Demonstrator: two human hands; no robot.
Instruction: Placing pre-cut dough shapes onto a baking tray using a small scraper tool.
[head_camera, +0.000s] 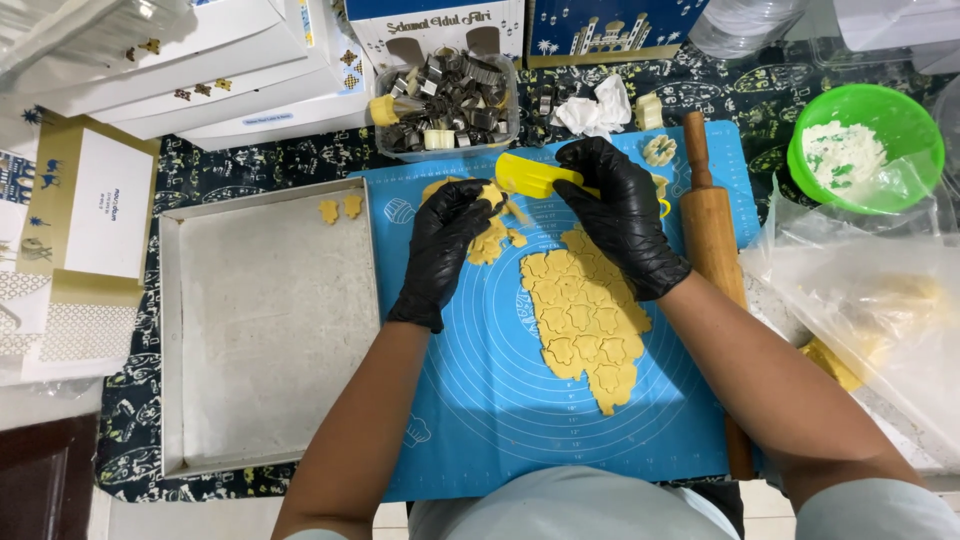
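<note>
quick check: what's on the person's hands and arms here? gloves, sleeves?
Both the left hand and the right hand wear black, slightly glossy disposable gloves that end at the wrist. The forearms are bare below the gloves. Pale grey-blue short sleeves show at the bottom edge, matching the top. No watch, jewellery or markings visible on the gloves.

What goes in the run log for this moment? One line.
left hand: holds dough piece | right hand: holds yellow scraper | tray: two cutouts

Two cut cookies (340, 209) lay on one baking tray (190, 340); there was one rolling pin (712, 240), one green bowl (900, 120), one blue mat (480, 400).
</note>
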